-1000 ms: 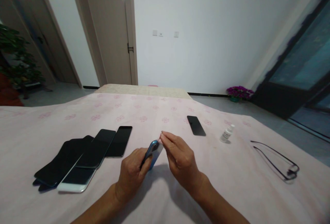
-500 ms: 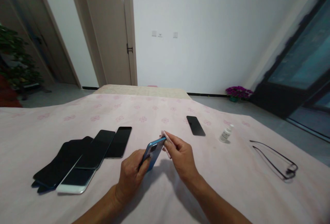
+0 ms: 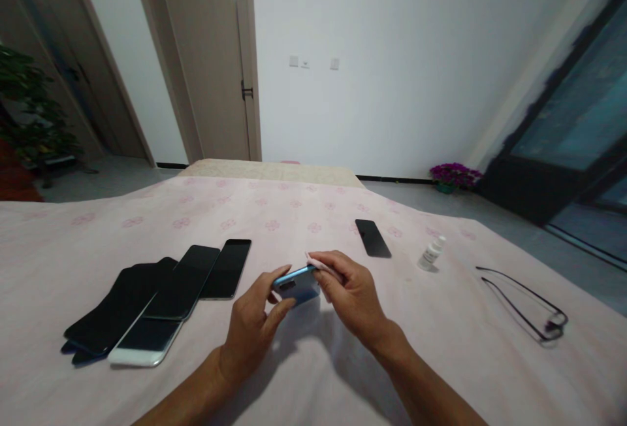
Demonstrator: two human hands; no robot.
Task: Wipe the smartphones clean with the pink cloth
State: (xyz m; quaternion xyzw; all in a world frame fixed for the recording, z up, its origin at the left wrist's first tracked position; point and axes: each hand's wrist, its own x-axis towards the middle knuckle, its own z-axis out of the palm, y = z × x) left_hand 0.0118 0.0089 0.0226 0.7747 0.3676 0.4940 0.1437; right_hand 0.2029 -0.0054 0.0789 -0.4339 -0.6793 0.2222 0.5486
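Note:
A blue smartphone (image 3: 302,290) is held above the tablecloth, its back with the camera block turned toward me. My left hand (image 3: 257,308) grips its left end between thumb and fingers. At the phone's right end, my right hand (image 3: 350,289) pinches a thin pale pink cloth (image 3: 326,267) against the upper edge. Part of the cloth is hidden by the fingers. To the left lie several dark phones (image 3: 183,282), overlapping one another, with a white-framed phone (image 3: 147,341) partly beneath them.
A single black phone (image 3: 373,238) lies beyond my right hand. Farther right stand a small white bottle (image 3: 432,254) and a pair of black-framed glasses (image 3: 526,305). All rest on a pink flowered tablecloth (image 3: 294,217).
The blue phone has turned from a steep slant to nearly level lengthwise. My left fingers have opened out along its end, and the right hand with the cloth has turned along the top edge.

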